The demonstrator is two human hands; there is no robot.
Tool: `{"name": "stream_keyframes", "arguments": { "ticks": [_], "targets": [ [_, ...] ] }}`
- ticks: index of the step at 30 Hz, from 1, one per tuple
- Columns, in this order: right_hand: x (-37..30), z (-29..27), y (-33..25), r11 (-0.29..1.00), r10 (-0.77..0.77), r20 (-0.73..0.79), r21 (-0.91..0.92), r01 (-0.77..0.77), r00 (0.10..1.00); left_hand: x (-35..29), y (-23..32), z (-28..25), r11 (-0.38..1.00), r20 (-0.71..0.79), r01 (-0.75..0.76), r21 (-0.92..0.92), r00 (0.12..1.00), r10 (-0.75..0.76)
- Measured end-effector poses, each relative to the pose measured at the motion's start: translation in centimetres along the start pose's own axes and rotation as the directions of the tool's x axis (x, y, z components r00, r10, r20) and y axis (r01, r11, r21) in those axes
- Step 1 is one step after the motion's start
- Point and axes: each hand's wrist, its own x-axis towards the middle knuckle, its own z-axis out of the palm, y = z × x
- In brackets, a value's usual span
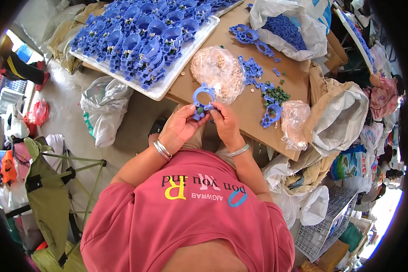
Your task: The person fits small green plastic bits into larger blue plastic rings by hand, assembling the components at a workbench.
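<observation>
A blue plastic ring-shaped part [196, 99] is held up between my two hands at the table's near edge. A dark green piece sits in its lower section. My left hand [182, 126] has its fingers closed on the lower left of the part. My right hand [226, 124] pinches near its right side; fingertips partly hide what they grip. Just beyond lies a clear bag of small pale pieces [217, 75]. To the right are small green pieces [279, 94], loose blue pieces [251, 70] and another blue ring part [272, 114].
A white tray [156, 93] heaped with blue parts covers the table's left. A white sack of small blue pieces [283, 31] stands at the back right. A second clear bag [295, 120] lies at the right edge, beside an open sack [340, 118]. A folding chair [50, 190] stands left.
</observation>
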Motion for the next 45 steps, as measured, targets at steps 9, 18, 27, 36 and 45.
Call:
{"name": "stream_keyframes", "arguments": {
  "ticks": [9, 18, 27, 36, 45],
  "targets": [
    [1.3, -2.5, -0.2, 0.995, 0.000, 0.276, 0.097, -0.027, 0.961, -0.6, 1.0, 0.9, 0.970, -0.036, -0.048, 0.237, 0.998, 0.058],
    [2.2, -3.6, -2.4, 0.994, 0.027, 0.334, -0.111, 0.011, 0.942, -0.8, 0.6, 1.5, 0.839, 0.109, -0.211, 0.501, 0.977, 0.181],
    [0.7, -2.6, -0.4, 0.987, 0.161, 0.123, -0.005, -0.161, 0.979, -0.6, 0.4, 0.8, 0.944, 0.000, -0.077, 0.321, 0.997, 0.082],
    [2.7, -6.1, 5.0, 0.890, 0.132, -0.184, -0.411, -0.198, 0.974, -0.4, 1.5, -0.2, 0.970, -0.098, -0.079, 0.231, 0.990, 0.104],
    [7.7, -7.9, 8.0, 0.484, 0.292, -0.283, -0.780, -0.397, 0.913, -0.4, 1.3, -0.9, 0.968, -0.050, -0.086, 0.234, 0.994, 0.100]
  ]
}}
